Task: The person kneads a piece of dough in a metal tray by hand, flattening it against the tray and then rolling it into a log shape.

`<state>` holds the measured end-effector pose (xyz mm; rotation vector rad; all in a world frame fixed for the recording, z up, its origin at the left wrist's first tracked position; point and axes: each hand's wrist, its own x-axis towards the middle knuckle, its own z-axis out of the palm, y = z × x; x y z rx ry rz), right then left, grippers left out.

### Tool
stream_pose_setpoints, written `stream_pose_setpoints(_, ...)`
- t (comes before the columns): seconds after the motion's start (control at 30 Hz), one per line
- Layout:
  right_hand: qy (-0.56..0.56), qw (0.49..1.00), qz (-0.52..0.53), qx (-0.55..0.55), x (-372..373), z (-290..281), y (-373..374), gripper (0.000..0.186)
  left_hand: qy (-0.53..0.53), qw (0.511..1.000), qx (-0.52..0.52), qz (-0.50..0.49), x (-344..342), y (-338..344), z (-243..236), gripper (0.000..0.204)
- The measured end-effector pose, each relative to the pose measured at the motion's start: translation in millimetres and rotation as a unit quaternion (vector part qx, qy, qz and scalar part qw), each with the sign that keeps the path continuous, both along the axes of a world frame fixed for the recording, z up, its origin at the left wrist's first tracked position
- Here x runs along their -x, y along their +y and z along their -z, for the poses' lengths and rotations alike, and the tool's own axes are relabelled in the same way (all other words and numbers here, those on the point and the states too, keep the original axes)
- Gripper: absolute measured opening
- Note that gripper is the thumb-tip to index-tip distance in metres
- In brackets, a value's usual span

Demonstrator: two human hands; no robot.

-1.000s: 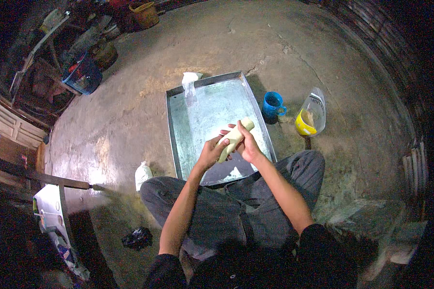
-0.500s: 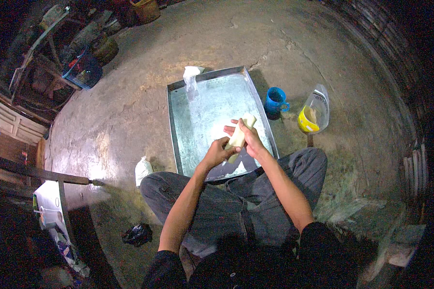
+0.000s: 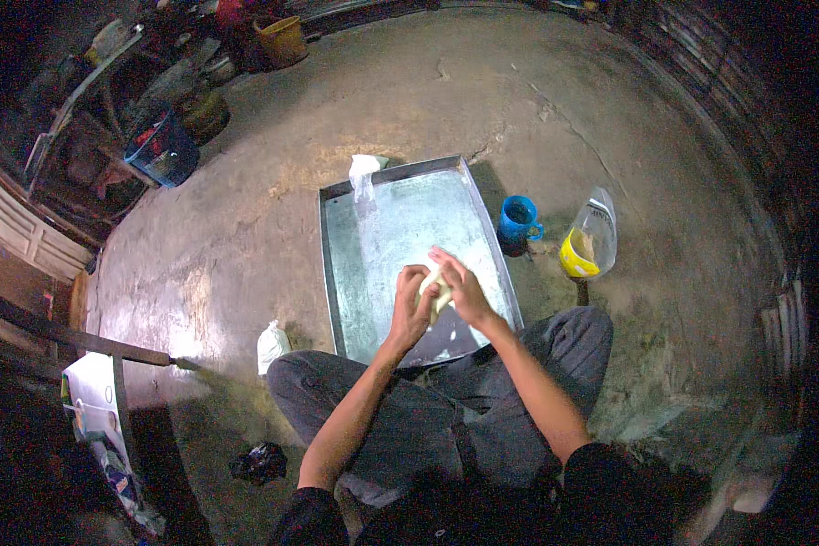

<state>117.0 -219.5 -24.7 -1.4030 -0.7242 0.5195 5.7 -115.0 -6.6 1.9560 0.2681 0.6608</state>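
Observation:
A pale, cream-coloured piece of dough [image 3: 438, 296] is gripped between my two hands, above the near half of a shallow rectangular metal tray [image 3: 373, 246]. My left hand [image 3: 411, 300] curls round its left side with the thumb bent in. From the right, my right hand [image 3: 461, 287] closes over it, its fingers reaching across the top. The fingers hide much of the dough. Below my crossed legs' front edge the tray lies on the floor, with a white-and-clear plastic bag [image 3: 366, 168] hanging over its far left rim.
Right of the tray stand a blue mug [image 3: 519, 218] and a yellow-and-clear plastic bag [image 3: 581, 255], opened, with something pale inside. A tied white bag [image 3: 272, 344] sits by my left knee, a black plastic bag [image 3: 260, 462] nearer. Buckets [image 3: 164, 150] line the far left.
The dough was a longer, extended roll; now it is folded or bunched between my hands. My right hand has turned over it, and both hands are closer together. The view has tilted slightly upward.

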Motion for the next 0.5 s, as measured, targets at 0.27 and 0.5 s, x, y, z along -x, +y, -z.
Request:
stream_pose_setpoints(0.27, 0.211, 0.972, -0.093, 0.042, 32, -9, 11, 0.059, 0.06, 0.979, 0.182, -0.065, 0, 14, 27, 0.051)
stream_pose_setpoints(0.5, 0.304, 0.947, -0.061, 0.088, 25, 4, 5, 0.057, 0.184, 0.954, 0.235, -0.004, 6, 45, 12, 0.056)
